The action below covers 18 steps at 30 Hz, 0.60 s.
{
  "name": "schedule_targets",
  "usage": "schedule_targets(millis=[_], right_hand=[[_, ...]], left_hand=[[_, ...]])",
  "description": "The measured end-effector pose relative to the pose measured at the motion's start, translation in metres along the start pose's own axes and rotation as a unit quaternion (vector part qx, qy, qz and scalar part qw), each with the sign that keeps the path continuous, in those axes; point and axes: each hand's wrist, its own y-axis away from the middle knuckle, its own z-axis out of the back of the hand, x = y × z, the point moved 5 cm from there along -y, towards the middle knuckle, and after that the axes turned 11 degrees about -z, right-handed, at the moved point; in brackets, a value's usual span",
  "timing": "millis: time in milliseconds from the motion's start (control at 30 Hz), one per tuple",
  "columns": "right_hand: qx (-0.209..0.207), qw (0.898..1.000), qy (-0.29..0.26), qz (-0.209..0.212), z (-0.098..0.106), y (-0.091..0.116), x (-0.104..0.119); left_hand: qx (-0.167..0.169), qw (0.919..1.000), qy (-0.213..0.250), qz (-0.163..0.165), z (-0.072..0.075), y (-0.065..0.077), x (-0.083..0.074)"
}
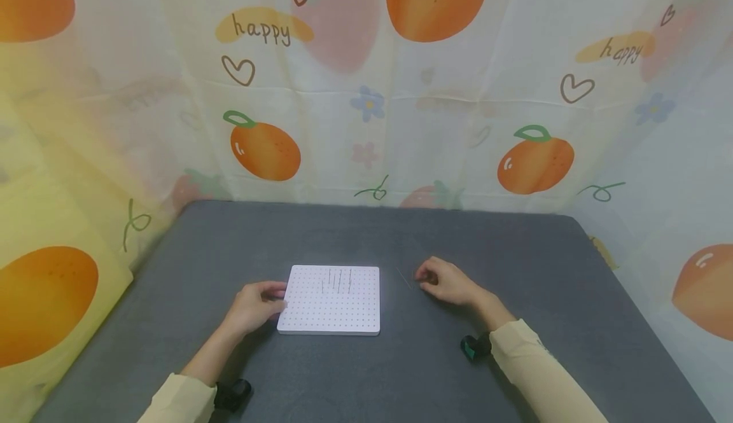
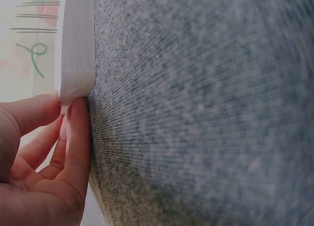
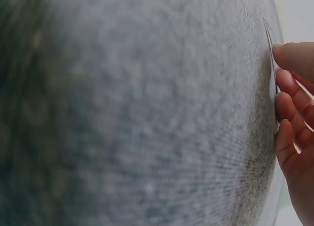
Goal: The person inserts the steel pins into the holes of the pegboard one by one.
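A white pegboard (image 1: pixel 329 308) with rows of small holes lies flat on the grey table. Several thin dark needles (image 1: pixel 340 278) stand upright in its far half. At the board's left edge my left hand (image 1: pixel 254 306) pinches the side; the left wrist view shows the thumb on top and fingers against the lower edge of the board (image 2: pixel 77 54). To the right of the board, my right hand (image 1: pixel 449 281) is low over the table, its fingers loosely bent. A loose thin needle (image 1: pixel 403 277) lies just left of those fingertips. Close up, a needle (image 3: pixel 269 39) runs alongside the thumb; contact is unclear.
The dark grey table (image 1: pixel 424 372) reaches back to a fruit-print curtain (image 1: pixel 446 130) hanging behind it and along both sides. A black band (image 1: pixel 476 348) is on the right wrist, and another black band (image 1: pixel 233 395) is on the left.
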Motion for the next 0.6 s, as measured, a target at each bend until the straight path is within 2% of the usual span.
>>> schedule_targets(millis=[367, 600], right_hand=[[0.008, 1.000, 0.018, -0.008, 0.0015, -0.0008, -0.0040], [0.001, 1.000, 0.026, 0.004, 0.0041, -0.0002, -0.0052]], left_hand=[[-0.003, 1.0000, -0.001, -0.003, -0.0002, -0.0008, 0.0016], [0.002, 1.0000, 0.004, -0.002, -0.0002, -0.0014, 0.0027]])
